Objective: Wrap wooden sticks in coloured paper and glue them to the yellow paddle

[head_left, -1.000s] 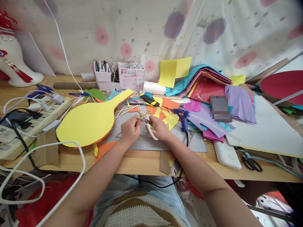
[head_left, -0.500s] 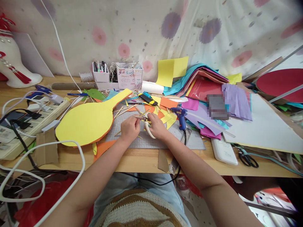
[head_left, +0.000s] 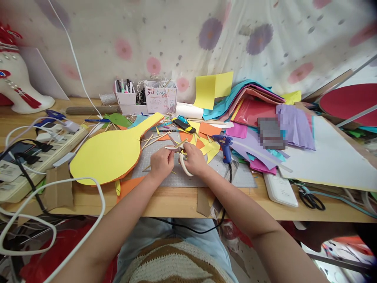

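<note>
My bare left fingers (head_left: 169, 158) curl in a tight pinch; just right of them, my bare right fingers (head_left: 188, 148) bend inward, both bare forearms (head_left: 126, 210) slanting in from behind.

The head camera looked forward and down from above the wearer's lap (head_left: 215, 247), with the forearms (head_left: 123, 220) angling up from the lower sides. It faced the long side of the bench (head_left: 176, 200) at close range, the hands (head_left: 161, 162) near the middle of its wide view and a flowered curtain (head_left: 126, 19) filling the top.

pixelated grey object (head_left: 268, 134), red disc (head_left: 347, 101) cut off at right, left hand's (head_left: 161, 161) hold unclear
</note>
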Tool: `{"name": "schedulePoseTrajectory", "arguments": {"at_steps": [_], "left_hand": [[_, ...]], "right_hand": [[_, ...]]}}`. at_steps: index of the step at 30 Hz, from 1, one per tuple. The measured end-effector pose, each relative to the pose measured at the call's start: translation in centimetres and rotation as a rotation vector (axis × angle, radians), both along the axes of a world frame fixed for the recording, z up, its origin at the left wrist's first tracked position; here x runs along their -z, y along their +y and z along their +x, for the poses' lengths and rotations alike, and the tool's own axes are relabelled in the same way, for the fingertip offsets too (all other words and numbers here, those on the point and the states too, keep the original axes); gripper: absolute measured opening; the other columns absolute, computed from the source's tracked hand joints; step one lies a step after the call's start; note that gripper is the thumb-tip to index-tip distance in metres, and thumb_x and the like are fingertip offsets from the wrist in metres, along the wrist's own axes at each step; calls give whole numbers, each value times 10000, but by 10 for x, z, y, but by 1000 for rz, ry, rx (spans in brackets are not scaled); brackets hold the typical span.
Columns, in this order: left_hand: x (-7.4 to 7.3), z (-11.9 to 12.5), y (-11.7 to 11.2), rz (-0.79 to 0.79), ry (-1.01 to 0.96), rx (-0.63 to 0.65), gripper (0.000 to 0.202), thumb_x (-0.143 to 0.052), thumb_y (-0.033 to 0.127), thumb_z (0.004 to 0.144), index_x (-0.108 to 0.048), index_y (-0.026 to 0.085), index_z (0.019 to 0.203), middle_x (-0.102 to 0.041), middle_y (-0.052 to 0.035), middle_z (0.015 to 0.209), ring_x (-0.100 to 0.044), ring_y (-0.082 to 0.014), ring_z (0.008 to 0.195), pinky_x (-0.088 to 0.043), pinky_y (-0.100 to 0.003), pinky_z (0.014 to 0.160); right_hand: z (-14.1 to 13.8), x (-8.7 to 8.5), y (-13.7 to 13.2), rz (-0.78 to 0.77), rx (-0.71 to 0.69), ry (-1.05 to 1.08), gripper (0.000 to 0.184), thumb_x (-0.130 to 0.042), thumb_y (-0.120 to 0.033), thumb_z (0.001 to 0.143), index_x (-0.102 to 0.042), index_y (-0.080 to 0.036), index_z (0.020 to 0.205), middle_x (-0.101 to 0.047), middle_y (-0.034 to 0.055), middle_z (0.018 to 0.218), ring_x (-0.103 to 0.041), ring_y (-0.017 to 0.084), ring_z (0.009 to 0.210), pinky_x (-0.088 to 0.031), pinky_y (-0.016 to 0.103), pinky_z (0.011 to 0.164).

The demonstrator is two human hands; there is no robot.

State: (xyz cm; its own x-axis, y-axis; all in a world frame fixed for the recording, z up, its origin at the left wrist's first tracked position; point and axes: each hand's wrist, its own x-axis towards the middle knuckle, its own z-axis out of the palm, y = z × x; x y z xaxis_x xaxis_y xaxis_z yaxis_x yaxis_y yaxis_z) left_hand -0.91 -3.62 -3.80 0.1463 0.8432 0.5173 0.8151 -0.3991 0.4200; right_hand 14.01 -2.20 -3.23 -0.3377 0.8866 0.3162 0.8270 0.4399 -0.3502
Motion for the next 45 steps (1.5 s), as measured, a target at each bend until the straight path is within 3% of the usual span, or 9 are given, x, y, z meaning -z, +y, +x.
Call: {"name": "schedulePoseTrajectory", "arguments": {"at_steps": [8,16,23,34,40,45], "left_hand": [[0,1,1,-7,19,-4,269,-359,231,848,-611,196,935,-673,-57,919,-613,-172,842,-423,-263,711],[-4,-5,-1,33,-126,47,248,-386,307,850,-576,178,944,-673,-47,886,-614,-130,736,-426,-231,668],[2,-8,5,154,-101,159,217,-404,180,790,-614,174,842,-685,-39,822,-627,-151,745,-427,-243,630],[-3,-6,1,33,-43,160,205,-387,148,764,-588,185,749,-638,-5,669,-575,-133,598,-346,-236,546],[-3,-5,0,-3,-130,163,209,-403,162,782,-598,178,854,-652,-6,719,-566,-120,578,-354,-224,552],[-3,-6,2,-6,-142,156,239,-404,212,826,-575,198,993,-655,10,714,-572,-114,576,-353,-217,551]], "right_hand": [[2,-3,0,-27,48,-52,148,-470,-308,715,-479,-200,815,-595,53,846,-530,195,771,-347,276,626],[5,-4,2,98,17,2,185,-467,-283,715,-490,-180,866,-569,88,892,-503,219,845,-360,295,672],[11,10,11,223,-126,89,205,-492,-248,687,-477,-181,880,-526,109,920,-463,247,882,-389,363,755],[12,13,12,175,-188,142,297,-509,-241,663,-466,-189,953,-512,120,1000,-454,267,957,-395,414,813],[7,6,7,122,-185,203,270,-483,-235,674,-480,-184,939,-518,106,983,-464,239,944,-411,377,798],[10,3,8,184,-92,149,268,-504,-270,685,-487,-176,935,-497,120,1003,-449,250,948,-405,381,786]]}}
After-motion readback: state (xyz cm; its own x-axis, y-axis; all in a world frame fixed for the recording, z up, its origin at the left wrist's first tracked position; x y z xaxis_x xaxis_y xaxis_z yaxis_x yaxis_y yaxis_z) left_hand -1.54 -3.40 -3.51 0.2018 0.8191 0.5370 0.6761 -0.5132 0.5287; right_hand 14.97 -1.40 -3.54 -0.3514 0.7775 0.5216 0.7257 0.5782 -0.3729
